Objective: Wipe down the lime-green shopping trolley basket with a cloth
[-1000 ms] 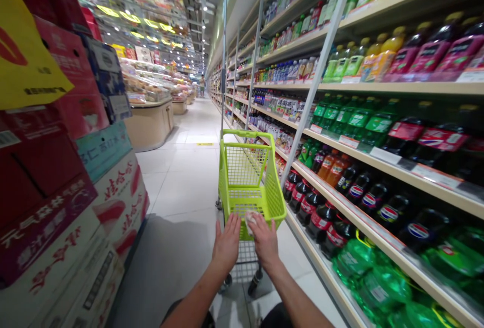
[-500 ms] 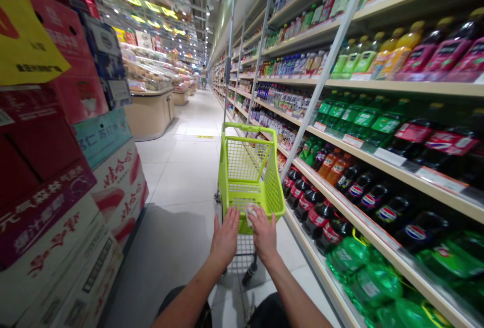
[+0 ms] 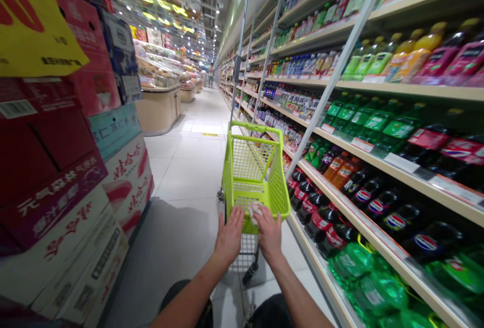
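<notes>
A small lime-green shopping cart (image 3: 254, 166) stands in a shop aisle straight ahead of me. My left hand (image 3: 229, 236) rests on its near rim with the fingers stretched forward and apart. My right hand (image 3: 269, 233) lies on the same rim beside it, fingers curled over a crumpled white scrap (image 3: 254, 210) that looks like paper or cloth. The cart's basket looks empty through the mesh. A lower wire rack (image 3: 245, 257) shows under the basket between my forearms.
Long shelves (image 3: 397, 164) of bottled drinks run along the right. Stacked red and white cartons (image 3: 75, 192) with a yellow sign (image 3: 34, 25) stand close on the left. A tiled aisle (image 3: 189, 166) leads to display counters (image 3: 159, 108) farther back.
The cart and both hands have rolled forward along the aisle. The view has shifted a little to the left. The hands keep the same hold on the rim.
</notes>
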Demonstrator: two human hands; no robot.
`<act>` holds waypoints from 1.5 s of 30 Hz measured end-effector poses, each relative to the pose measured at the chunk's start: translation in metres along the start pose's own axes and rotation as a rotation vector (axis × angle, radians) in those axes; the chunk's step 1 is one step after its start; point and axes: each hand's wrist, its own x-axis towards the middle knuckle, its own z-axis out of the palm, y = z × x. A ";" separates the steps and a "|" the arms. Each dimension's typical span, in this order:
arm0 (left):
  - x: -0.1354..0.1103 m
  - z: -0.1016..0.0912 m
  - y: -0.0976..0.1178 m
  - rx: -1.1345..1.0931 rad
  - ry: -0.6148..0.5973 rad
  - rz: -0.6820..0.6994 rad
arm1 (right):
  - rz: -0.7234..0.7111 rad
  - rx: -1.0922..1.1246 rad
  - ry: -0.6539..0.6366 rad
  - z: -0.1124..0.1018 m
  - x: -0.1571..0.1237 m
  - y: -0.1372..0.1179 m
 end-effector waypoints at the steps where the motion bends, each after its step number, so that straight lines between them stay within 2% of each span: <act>1: 0.000 0.000 0.000 0.000 -0.002 0.003 | 0.053 -0.034 0.015 -0.005 -0.001 0.014; 3: -0.001 0.000 0.000 -0.014 -0.014 -0.001 | 0.160 -0.105 0.055 -0.013 -0.003 0.041; 5: 0.000 0.000 0.002 -0.034 -0.024 -0.012 | 0.187 -0.131 0.073 -0.015 -0.004 0.050; 10: 0.000 0.003 0.004 -0.015 0.002 -0.004 | -0.010 0.003 -0.021 0.000 -0.003 0.004; 12: -0.001 0.004 0.001 0.006 0.020 0.021 | -0.030 0.038 -0.055 -0.002 0.001 0.000; 14: -0.001 0.006 -0.001 0.012 0.023 0.032 | 0.050 0.019 -0.040 -0.011 0.004 0.016; 16: -0.002 0.007 -0.001 0.012 0.028 0.024 | 0.201 -0.047 0.024 -0.021 0.004 0.037; 18: -0.002 0.008 0.001 0.013 0.037 0.005 | 0.292 -0.087 0.070 -0.026 0.003 0.046; 20: -0.001 0.008 0.005 0.009 0.038 -0.010 | 0.231 -0.048 0.045 -0.020 0.001 0.034; 23: 0.000 0.005 0.006 -0.007 0.012 -0.006 | 0.061 0.078 -0.024 -0.003 0.000 -0.003; 25: -0.001 0.003 0.004 -0.009 -0.002 0.000 | 0.012 0.128 -0.041 0.001 0.000 -0.014; 27: -0.002 0.002 0.001 -0.009 -0.004 -0.019 | 0.048 0.115 -0.025 -0.004 0.000 -0.001; 30: -0.003 0.002 -0.002 -0.014 -0.001 -0.057 | 0.231 -0.009 0.050 -0.020 -0.001 0.040; 32: -0.003 0.003 -0.001 -0.014 -0.002 -0.061 | 0.313 -0.069 0.083 -0.026 -0.001 0.054; 34: -0.002 0.003 0.001 -0.009 -0.004 -0.064 | 0.288 -0.048 0.073 -0.021 -0.001 0.044; 38: 0.000 -0.002 0.002 0.001 -0.029 -0.061 | 0.043 0.119 -0.029 0.001 0.003 -0.016; 40: 0.000 -0.005 0.000 0.000 -0.045 -0.049 | -0.028 0.151 -0.059 0.004 0.005 -0.027; 42: -0.001 -0.007 -0.003 -0.005 -0.052 -0.031 | 0.009 0.114 -0.046 -0.003 0.005 -0.013; 45: -0.002 -0.007 -0.003 -0.018 -0.034 -0.026 | 0.208 -0.018 0.034 -0.020 0.003 0.032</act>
